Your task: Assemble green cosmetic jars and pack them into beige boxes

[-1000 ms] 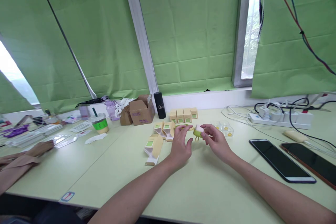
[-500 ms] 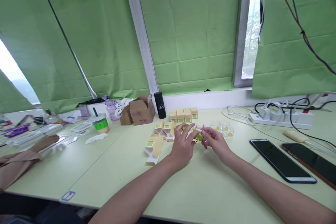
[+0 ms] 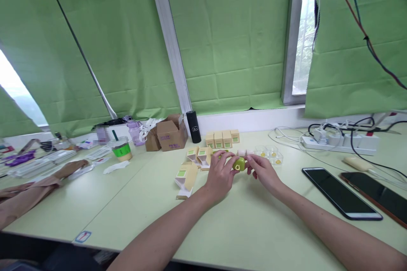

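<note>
Here, green piece (image 3: 239, 163): raised a little over the pale table (image 3: 140, 207), between the two hands, its rounded face towards the viewer, with a small yellow loop (image 3: 237, 167) on its front.
Left hand (image 3: 220, 178): at the left of the green piece, fingers bent and reaching across its far upper side, thumb low at its near left edge; the fingers are closed on it.
Right hand (image 3: 262, 172): at the right of the green piece, thumb and fingers curled with little gap between them, tips at its right edge; whether they pinch it or only touch it, I cannot tell.
Pale pink-white item (image 3: 242, 152): just behind the green piece, partly hidden by the fingers.
Clear cases (image 3: 270, 155): beyond the right hand, with yellow spots inside.
Open boxes (image 3: 187, 175): left of the left hand, one lying nearer, two behind it, flaps out, green squares on their faces.
Upright boxes (image 3: 222, 139): four in a row, farther back, near the wall.
Phones (image 3: 341, 192): two, lying dark-screened, well to the right of the right hand.
Co-worker's sleeve (image 3: 28, 199): far left, the arm reaching over clear plastic pieces (image 3: 81, 172).
</note>
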The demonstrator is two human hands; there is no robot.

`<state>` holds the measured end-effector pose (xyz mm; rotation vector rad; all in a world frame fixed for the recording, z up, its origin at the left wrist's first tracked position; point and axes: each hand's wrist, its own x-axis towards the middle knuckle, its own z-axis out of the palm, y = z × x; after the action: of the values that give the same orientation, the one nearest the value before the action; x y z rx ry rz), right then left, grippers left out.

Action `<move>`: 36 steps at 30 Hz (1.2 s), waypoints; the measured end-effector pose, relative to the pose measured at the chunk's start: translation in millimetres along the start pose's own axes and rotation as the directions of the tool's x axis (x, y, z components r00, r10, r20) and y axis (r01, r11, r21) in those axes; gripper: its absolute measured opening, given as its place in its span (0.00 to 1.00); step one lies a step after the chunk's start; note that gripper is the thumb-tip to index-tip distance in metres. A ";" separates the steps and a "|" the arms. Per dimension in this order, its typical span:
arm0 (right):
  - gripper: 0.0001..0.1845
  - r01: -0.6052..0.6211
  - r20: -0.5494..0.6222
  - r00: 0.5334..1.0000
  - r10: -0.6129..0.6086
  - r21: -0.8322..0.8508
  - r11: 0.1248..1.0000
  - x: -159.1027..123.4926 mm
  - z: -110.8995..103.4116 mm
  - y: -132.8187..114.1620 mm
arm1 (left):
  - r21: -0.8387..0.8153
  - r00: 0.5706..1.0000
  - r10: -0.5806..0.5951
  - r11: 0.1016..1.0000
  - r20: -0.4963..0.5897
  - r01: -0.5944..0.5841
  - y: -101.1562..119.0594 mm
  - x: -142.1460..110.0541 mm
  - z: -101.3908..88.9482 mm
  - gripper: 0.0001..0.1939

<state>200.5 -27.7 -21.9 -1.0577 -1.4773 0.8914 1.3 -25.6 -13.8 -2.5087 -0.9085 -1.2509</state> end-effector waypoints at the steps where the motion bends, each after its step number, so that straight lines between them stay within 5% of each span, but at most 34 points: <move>1: 0.29 0.042 -0.025 0.999 -0.046 -0.128 0.991 1.5 -5.4 0.3 | -0.008 1.000 -0.010 1.000 -0.010 0.010 -0.5 -0.1 0.8 0.20; 3: 0.21 0.104 -0.095 0.980 -0.173 -0.495 0.863 5.4 -19.0 1.2 | -0.029 0.999 -0.043 0.999 -0.027 0.043 -1.8 -0.6 2.4 0.20; 7: 0.05 0.157 -0.023 0.899 -0.437 -0.915 0.371 15.6 -49.8 5.3 | -0.122 0.988 -0.147 0.982 -0.037 0.142 -4.0 -1.6 4.5 0.21; 10: 0.04 0.074 0.007 0.926 -0.378 -0.984 0.162 21.5 -66.9 9.3 | -0.217 0.965 -0.263 0.942 -0.009 0.255 -4.5 -0.8 4.2 0.20; 14: 0.06 -0.026 -0.028 0.985 -0.169 -1.000 0.016 24.0 -76.6 10.6 | -0.324 0.911 -0.411 0.858 0.033 0.399 -3.8 2.1 2.7 0.19; 22: 0.11 -0.022 -0.021 0.998 -0.065 -1.000 -0.003 19.2 -68.1 0.0 | -0.444 0.843 -0.538 0.754 0.008 0.485 -8.4 4.3 8.2 0.15; 27: 0.11 0.141 0.133 0.987 -0.094 -0.986 0.084 7.1 -39.6 -11.2 | -0.488 0.783 -0.622 0.685 -0.006 0.541 -18.1 3.8 17.1 0.18; 32: 0.10 0.390 0.369 0.918 -0.143 -0.906 0.164 -6.3 -12.9 -11.1 | -0.495 0.742 -0.669 0.635 0.031 0.593 -26.1 4.1 23.3 0.20; 36: 0.09 0.410 0.376 0.912 -0.165 -0.864 0.291 -9.2 -10.5 -8.8 | -0.507 0.719 -0.695 0.610 0.029 0.609 -26.5 4.8 24.7 0.23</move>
<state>209.9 -39.4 -15.1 -1.4240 -2.3892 -0.2886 3.8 8.0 -28.0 -2.3867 -1.7724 -2.1196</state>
